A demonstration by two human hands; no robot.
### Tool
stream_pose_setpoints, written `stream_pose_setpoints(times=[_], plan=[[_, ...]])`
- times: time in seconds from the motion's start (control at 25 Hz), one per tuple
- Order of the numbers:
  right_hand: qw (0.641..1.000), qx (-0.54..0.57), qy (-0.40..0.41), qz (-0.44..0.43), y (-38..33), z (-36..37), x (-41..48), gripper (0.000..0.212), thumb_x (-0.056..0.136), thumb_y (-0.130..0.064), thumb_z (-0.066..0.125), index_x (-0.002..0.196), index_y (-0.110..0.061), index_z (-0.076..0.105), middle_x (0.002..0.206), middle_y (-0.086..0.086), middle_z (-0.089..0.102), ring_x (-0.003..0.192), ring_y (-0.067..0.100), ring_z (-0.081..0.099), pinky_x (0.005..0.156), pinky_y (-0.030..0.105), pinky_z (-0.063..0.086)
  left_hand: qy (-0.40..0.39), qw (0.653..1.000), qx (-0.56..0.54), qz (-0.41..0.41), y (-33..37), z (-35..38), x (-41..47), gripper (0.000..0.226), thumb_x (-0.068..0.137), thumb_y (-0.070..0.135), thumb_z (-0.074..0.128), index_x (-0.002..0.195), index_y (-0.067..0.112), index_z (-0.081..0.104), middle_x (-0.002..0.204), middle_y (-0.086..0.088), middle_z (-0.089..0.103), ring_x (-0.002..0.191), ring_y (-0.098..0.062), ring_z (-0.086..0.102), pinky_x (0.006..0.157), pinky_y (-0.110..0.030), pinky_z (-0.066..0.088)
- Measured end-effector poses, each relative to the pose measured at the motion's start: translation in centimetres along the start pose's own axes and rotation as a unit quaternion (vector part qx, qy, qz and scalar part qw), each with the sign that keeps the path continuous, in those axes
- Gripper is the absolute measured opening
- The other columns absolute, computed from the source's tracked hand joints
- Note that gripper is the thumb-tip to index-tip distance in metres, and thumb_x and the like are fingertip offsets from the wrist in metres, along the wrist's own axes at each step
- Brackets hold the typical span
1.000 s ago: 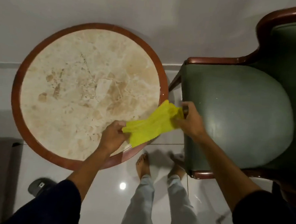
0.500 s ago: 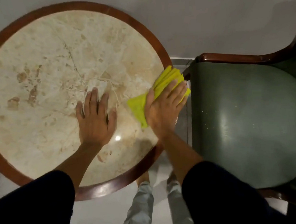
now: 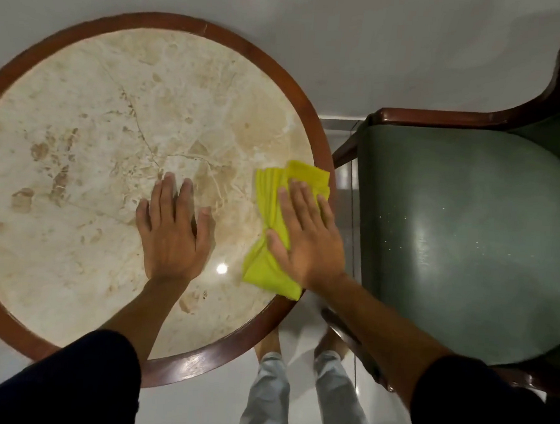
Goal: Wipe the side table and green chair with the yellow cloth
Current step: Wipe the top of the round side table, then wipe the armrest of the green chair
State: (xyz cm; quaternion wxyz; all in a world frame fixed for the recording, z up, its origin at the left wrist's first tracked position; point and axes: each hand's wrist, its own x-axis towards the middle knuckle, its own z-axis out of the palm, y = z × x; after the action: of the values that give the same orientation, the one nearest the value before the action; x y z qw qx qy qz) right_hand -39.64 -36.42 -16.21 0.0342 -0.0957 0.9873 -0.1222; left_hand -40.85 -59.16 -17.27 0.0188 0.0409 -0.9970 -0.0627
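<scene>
Yellow cloth (image 3: pixel 271 244) sits at the table's (image 3: pixel 84 68) four o'clock rim under your flat, open right hand (image 3: pixel 306 236), pressed for wiping, while your left hand (image 3: pixel 172 231), splayed and empty, braces you.

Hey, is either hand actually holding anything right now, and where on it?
Nothing is gripped. The right hand presses flat on the middle of the yellow cloth at the side table edge; the left hand lies bare on the marble.
</scene>
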Motion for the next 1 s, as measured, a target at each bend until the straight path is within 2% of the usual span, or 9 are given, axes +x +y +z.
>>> stream_pose_setpoints(times=[0.16,0.36,0.44,0.56,0.68,0.76,0.84,0.92,1.0], plan=[[0.995,-0.023,-0.058,0.079,1.3,-1.7,7.9,0.073,0.096,-0.051,0.029,0.155,-0.011,0.012,0.164,0.012,0.008,0.152,0.026,0.003,0.124,0.049,0.006,0.0,1.0,-0.015,0.005,0.0,0.3,0.0,0.055,0.1,0.042,0.03,0.147,0.014,0.037,0.158,-0.015,0.034,0.148,-0.029,0.028,0.119,-0.05,0.02],[0.987,0.026,-0.113,-0.108,-2.1,-1.7,1.3,0.072,0.095,-0.056,0.035,0.154,-0.018,0.019,0.165,0.007,0.01,0.152,0.022,0.003,0.123,0.048,0.006,-0.001,1.0,-0.028,0.002,0.3,-0.1,-0.1,0.055,0.102,0.042,0.027,0.147,0.013,0.039,0.159,-0.016,0.033,0.149,-0.03,0.027,0.119,-0.051,0.019],[0.988,0.129,-0.022,0.077,-3.0,-2.3,-2.2,0.07,0.089,-0.061,0.045,0.144,-0.018,0.037,0.157,0.009,0.03,0.147,0.025,0.023,0.117,0.047,0.021,0.005,0.999,-0.042,-0.005,0.6,-0.6,-0.2,0.054,0.102,0.04,0.028,0.146,0.012,0.042,0.159,-0.016,0.034,0.149,-0.03,0.027,0.119,-0.049,0.016],[0.859,0.233,-0.029,0.454,-3.7,-2.7,-4.8,0.074,0.064,-0.067,0.071,0.116,-0.022,0.045,0.127,0.004,0.048,0.119,0.027,0.047,0.097,0.048,0.04,0.017,0.991,-0.131,-0.019,2.5,-1.7,-0.2,0.046,0.101,0.036,0.034,0.132,0.011,0.057,0.148,-0.016,0.047,0.139,-0.033,0.04,0.113,-0.048,0.024],[0.657,0.504,-0.118,0.548,-4.6,-2.3,-7.5,0.069,0.059,-0.052,0.084,0.105,-0.013,0.05,0.107,0.007,0.062,0.095,0.027,0.063,0.08,0.042,0.056,-0.002,0.983,-0.176,0.054,5.5,-3.8,-0.1,0.044,0.092,0.038,0.048,0.129,0.015,0.056,0.14,-0.013,0.053,0.13,-0.035,0.045,0.105,-0.048,0.032],[0.58,0.591,-0.134,0.544,-4.3,-3.0,-9.4,0.037,0.068,-0.029,0.085,0.076,-0.014,0.053,0.072,0.007,0.063,0.068,0.025,0.062,0.059,0.035,0.053,-0.05,0.971,-0.151,0.178,8.3,-5.4,0.9,0.057,0.079,0.041,0.059,0.132,0.02,0.055,0.145,-0.013,0.048,0.135,-0.036,0.041,0.107,-0.05,0.033],[0.607,0.596,-0.133,0.508,-2.2,-4.0,-10.4,0.036,0.073,-0.01,0.079,0.059,-0.018,0.048,0.058,0.002,0.052,0.059,0.019,0.051,0.059,0.03,0.044,-0.163,0.917,-0.093,0.352,11.8,-6.5,1.8,0.061,0.069,0.047,0.064,0.127,0.027,0.061,0.153,-0.013,0.041,0.145,-0.037,0.031,0.113,-0.055,0.029],[0.661,0.578,-0.09,0.471,1.9,-6.7,-11.0,0.036,0.074,-0.003,0.076,0.055,-0.021,0.05,0.059,-0.001,0.05,0.06,0.015,0.047,0.062,0.028,0.041,-0.29,0.82,0.02,0.493,15.6,-7.1,1.9,0.058,0.065,0.055,0.065,0.119,0.033,0.065,0.159,-0.006,0.035,0.152,-0.03,0.016,0.119,-0.052,0.018],[0.693,0.558,-0.043,0.455,7.4,-10.1,-11.7,0.029,0.071,-0.006,0.078,0.064,-0.022,0.055,0.062,-0.006,0.055,0.058,0.01,0.052,0.056,0.024,0.044,-0.374,0.767,0.083,0.515,18.7,-6.9,1.7,0.056,0.067,0.061,0.059,0.114,0.031,0.065,0.143,0.002,0.053,0.147,-0.02,0.03,0.12,-0.045,0.016]])
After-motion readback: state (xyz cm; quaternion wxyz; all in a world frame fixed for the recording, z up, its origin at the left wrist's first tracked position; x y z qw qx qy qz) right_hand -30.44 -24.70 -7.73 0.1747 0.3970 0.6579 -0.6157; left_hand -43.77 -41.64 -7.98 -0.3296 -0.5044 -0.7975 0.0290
